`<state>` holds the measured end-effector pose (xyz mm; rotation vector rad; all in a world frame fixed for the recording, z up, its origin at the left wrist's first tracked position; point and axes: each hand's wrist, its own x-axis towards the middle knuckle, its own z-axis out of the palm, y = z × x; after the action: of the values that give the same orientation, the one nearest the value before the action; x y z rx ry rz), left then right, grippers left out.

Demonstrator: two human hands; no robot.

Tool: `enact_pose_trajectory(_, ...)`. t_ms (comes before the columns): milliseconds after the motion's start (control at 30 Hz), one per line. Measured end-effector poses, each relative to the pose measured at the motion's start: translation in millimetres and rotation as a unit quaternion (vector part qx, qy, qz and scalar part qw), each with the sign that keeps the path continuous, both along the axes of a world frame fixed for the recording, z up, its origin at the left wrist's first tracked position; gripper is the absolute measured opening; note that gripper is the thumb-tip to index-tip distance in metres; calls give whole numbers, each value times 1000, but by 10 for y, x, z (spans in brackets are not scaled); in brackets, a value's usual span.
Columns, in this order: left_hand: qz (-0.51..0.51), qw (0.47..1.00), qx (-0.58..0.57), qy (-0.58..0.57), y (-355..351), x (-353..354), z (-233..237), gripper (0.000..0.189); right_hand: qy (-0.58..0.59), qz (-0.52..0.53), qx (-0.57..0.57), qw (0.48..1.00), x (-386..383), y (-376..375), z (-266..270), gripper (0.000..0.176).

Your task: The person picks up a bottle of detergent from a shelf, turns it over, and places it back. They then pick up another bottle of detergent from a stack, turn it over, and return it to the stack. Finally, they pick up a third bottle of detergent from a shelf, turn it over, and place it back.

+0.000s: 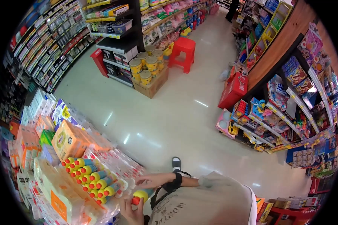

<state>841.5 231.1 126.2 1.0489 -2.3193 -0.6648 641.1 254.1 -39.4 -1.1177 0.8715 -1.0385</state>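
Observation:
My left hand is closed around the red-capped end of a yellow bottle with a blue label. The bottle lies tilted in front of my shirt. Just beyond it, my right hand, with a black band at the wrist, stretches out with loosely bent fingers and holds nothing visible. Several matching bottles with red caps lie in slanted rows on stacked packs, left of my hands. Next to them is a clear-wrapped pack with an orange label. White packs with red marks lie behind the bottles.
Orange boxes rise behind the bottles. Across the pale floor stand a red stool and yellow tins on a cardboard box. Toy shelves line the right side. A person in dark clothes is far off.

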Motion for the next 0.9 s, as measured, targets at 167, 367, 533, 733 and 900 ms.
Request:
enact_pose_trajectory(167, -90, 989, -87, 83, -132, -776, 17, 31, 53, -61, 85, 993, -862, 302, 130, 43)
enact_pose_trajectory(367, -98, 971, -71, 206, -77, -1513, 143, 28, -99, -175, 168, 965, -1328, 883, 379, 45)
enact_pose_trajectory(533, -181, 947, -28, 263, -87, -2072, 104, 28, -120, -266, 103, 951, -1626, 1099, 378, 42)
enact_pose_trajectory(733, -272, 823, 266, 422, -115, -2789, -94, 46, -175, -370, 67, 910, -2046, 1328, 706, 28)
enact_pose_trajectory(900, -370, 735, 309, 477, -189, -3298, -262, 65, -219, -346, 37, 912, -2442, 1310, 658, 28)
